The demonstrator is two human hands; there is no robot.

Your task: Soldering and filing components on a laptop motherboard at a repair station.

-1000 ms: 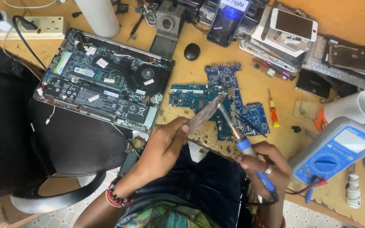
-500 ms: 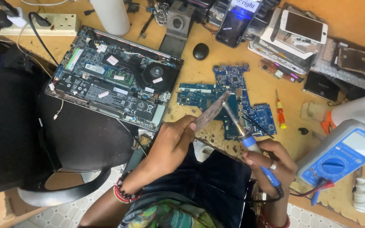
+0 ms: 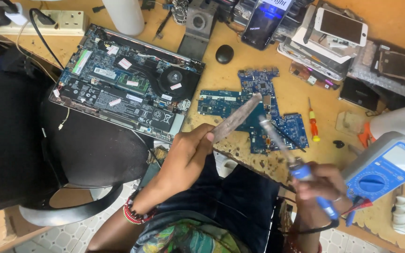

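Observation:
My left hand [image 3: 186, 157] grips a grey, worn stick-shaped tool [image 3: 236, 117] whose tip points up over the blue circuit board [image 3: 258, 93]. In my right hand [image 3: 317, 194] is a soldering iron with a blue handle [image 3: 305, 175]; its metal shaft [image 3: 273, 136] angles up and left above the board's lower part. The two tool tips are close together over the board, which lies flat on the wooden bench [image 3: 277, 61]. An opened laptop base [image 3: 127, 84] with its fan and boards exposed lies to the left.
A blue multimeter [image 3: 385, 171] sits at the right, by my right hand. A red and yellow screwdriver [image 3: 312, 122] lies right of the board. Phones [image 3: 341, 26], parts and a white cylinder [image 3: 125, 14] crowd the back. A power strip [image 3: 48, 21] is far left. A black chair [image 3: 66, 154] stands lower left.
Both hands and their tools have stayed over the board; the view has shifted slightly, and the soldering iron tip has edged a little nearer the grey tool.

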